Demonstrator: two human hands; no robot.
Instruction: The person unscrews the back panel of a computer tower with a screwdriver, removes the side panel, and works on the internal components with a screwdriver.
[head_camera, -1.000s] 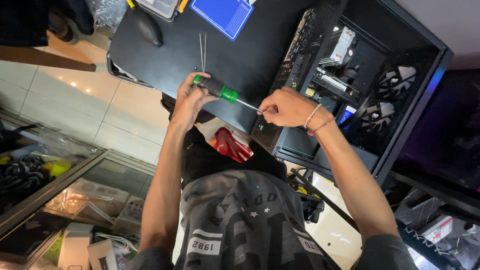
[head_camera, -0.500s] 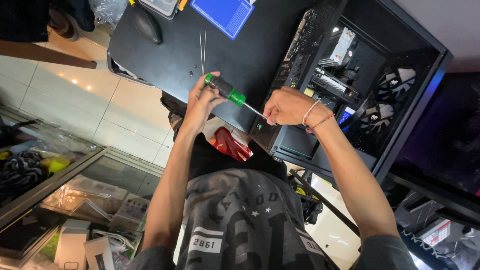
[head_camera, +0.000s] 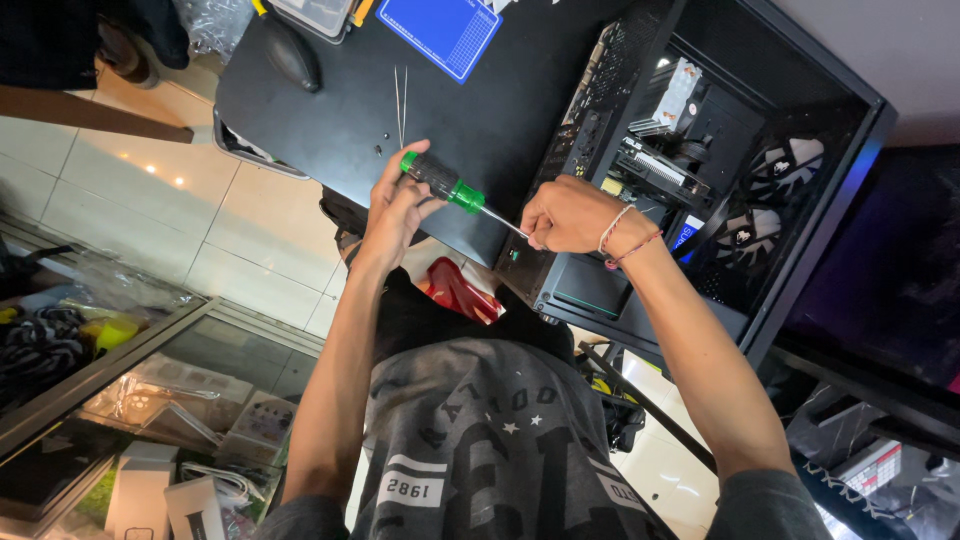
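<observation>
We look down over our own arms at an open black computer case (head_camera: 800, 200) lying on its side at the edge of a black table (head_camera: 330, 130). Our left hand (head_camera: 392, 205) is wrapped around the black-and-green handle of a screwdriver (head_camera: 447, 184), fingers curled shut on the grip, while our right hand (head_camera: 565, 213) pinches the bare metal shaft near its tip, fingers closed tight around it. The screwdriver slants from the left hand down toward the case's near edge, its tip hidden behind the right fingers, so we cannot tell what it touches. Thin string bracelets (head_camera: 625, 235) circle the right wrist. Inside the case we see a silver cooler (head_camera: 672, 95) and two dark fans (head_camera: 780, 190). On the table beyond the hands lie a thin pair of tweezers (head_camera: 401, 92), a blue cutting mat (head_camera: 440, 32) and a black mouse-shaped object (head_camera: 291, 55). Below the table, a red object (head_camera: 458, 290) rests by the lap, above a grey printed shirt (head_camera: 490, 450). Pale floor tiles (head_camera: 150, 210) show at left.
</observation>
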